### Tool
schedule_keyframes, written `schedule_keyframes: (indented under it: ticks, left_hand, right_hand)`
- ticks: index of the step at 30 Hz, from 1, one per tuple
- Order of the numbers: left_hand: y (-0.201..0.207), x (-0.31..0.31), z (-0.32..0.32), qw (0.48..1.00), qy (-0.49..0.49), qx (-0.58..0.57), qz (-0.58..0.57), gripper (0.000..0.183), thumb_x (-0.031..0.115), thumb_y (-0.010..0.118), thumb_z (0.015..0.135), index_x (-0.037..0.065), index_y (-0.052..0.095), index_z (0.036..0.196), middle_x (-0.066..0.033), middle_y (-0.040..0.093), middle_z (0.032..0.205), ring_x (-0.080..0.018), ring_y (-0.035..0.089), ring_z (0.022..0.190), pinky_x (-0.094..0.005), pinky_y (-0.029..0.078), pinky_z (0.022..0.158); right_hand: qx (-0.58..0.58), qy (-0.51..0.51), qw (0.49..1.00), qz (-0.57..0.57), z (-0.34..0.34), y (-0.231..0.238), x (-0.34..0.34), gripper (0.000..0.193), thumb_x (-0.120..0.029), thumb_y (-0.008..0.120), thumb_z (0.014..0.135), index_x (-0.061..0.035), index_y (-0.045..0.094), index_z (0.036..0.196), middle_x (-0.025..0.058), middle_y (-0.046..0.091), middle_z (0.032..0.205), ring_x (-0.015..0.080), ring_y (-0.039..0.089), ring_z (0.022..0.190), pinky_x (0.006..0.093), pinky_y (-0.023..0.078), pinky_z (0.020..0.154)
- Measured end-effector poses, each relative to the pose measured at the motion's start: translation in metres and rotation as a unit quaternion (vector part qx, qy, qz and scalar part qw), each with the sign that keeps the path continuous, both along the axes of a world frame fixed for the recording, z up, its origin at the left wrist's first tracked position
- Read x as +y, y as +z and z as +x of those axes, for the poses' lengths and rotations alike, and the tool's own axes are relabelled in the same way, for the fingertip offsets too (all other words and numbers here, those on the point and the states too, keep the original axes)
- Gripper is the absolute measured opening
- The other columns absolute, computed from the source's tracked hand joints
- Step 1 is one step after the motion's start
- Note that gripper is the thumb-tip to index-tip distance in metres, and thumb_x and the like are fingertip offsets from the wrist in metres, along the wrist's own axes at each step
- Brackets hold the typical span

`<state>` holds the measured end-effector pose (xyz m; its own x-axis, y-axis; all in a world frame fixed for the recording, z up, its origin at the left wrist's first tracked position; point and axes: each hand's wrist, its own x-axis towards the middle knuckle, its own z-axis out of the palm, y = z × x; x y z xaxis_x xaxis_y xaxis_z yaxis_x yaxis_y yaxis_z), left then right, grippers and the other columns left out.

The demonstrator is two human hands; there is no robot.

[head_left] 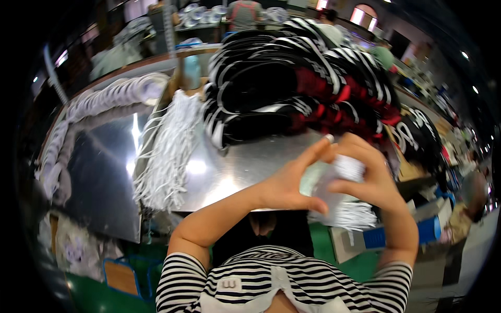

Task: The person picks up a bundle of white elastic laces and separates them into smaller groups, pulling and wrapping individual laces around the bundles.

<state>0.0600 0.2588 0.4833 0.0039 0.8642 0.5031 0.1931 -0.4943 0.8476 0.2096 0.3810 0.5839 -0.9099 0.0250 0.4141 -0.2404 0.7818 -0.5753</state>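
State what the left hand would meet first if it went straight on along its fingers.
Most likely the right hand, curled just beyond the fingertips of the left hand; with the blur and single view, I can't tell whether the two touch.

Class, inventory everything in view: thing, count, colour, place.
Metal tabletop: one, silver, centre
Shiny panel: one, dark, left
Stacked pieces: many, black-white-red, back centre
Cords: many, white, left of centre
Rowed pieces: many, white, far left
Container: one, pale blue, behind cords
Stool: one, blue and brown, lower left
Floor: one, green, below
Box: one, pale and blue, lower right
People: at least three, mixed clothing, background
Striped shirt: one, black-and-white, bottom
Blurred bundle: one, white, between hands
Left hand: one, bare, left of bundle
Right hand: one, bare, right of bundle
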Motion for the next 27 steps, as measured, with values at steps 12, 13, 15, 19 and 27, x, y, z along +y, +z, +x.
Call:
schedule_keyframes:
  ticks: [12,13,15,19,27]
  left_hand:
    - [-0.049,-0.007,0.039,0.854,0.051,-0.434,-0.281,0.012,0.011,0.065,0.083,0.003,0.056,0.083,-0.0032,0.055,0.066,-0.012,0.053,0.059,-0.027,0.045,0.058]
    - [-0.05,-0.006,0.042,0.856,0.059,-0.427,-0.284,0.011,0.01,0.064,0.083,0.003,0.056,0.083,-0.0032,0.055,0.066,-0.0119,0.053,0.059,-0.0271,0.046,0.058]
    - [-0.06,-0.006,0.053,0.857,0.054,-0.413,-0.305,0.012,0.009,0.063,0.084,0.004,0.053,0.089,-0.0034,0.054,0.063,-0.0124,0.051,0.054,-0.028,0.046,0.058]
    - [-0.081,-0.008,0.072,0.857,0.034,-0.373,-0.354,0.015,0.006,0.062,0.083,0.004,0.05,0.092,-0.0031,0.052,0.061,-0.0115,0.048,0.049,-0.0268,0.044,0.054]
    - [-0.107,-0.006,0.109,0.848,-0.05,-0.208,-0.485,0.008,0.005,0.061,0.081,0.003,0.054,0.082,-0.0015,0.051,0.059,-0.0086,0.048,0.047,-0.0223,0.038,0.045]
  right_hand:
    - [0.117,-0.042,0.991,0.054,0.004,-0.086,0.015,0.024,0.0,0.066,0.079,-0.0044,0.063,0.102,0.0094,0.061,0.092,0.0245,0.062,0.074,0.0331,0.05,0.063]
    - [0.125,-0.059,0.985,0.101,0.002,-0.1,0.01,0.025,-0.001,0.065,0.077,-0.0034,0.062,0.102,0.0101,0.061,0.091,0.0276,0.063,0.075,0.0347,0.051,0.062]
    - [0.103,-0.083,0.98,0.148,0.003,-0.13,0.012,0.025,-0.005,0.065,0.075,-0.0022,0.063,0.1,0.0101,0.06,0.089,0.0271,0.063,0.074,0.0343,0.051,0.061]
    - [0.056,-0.075,0.99,0.107,0.024,-0.15,0.014,0.023,0.0,0.067,0.073,-0.0015,0.064,0.096,0.0102,0.062,0.087,0.0266,0.064,0.068,0.0314,0.053,0.058]
    - [-0.002,-0.16,0.974,0.16,0.085,-0.19,-0.008,0.019,-0.011,0.063,0.065,-0.003,0.055,0.081,0.0083,0.053,0.076,0.0249,0.059,0.065,0.0339,0.049,0.053]
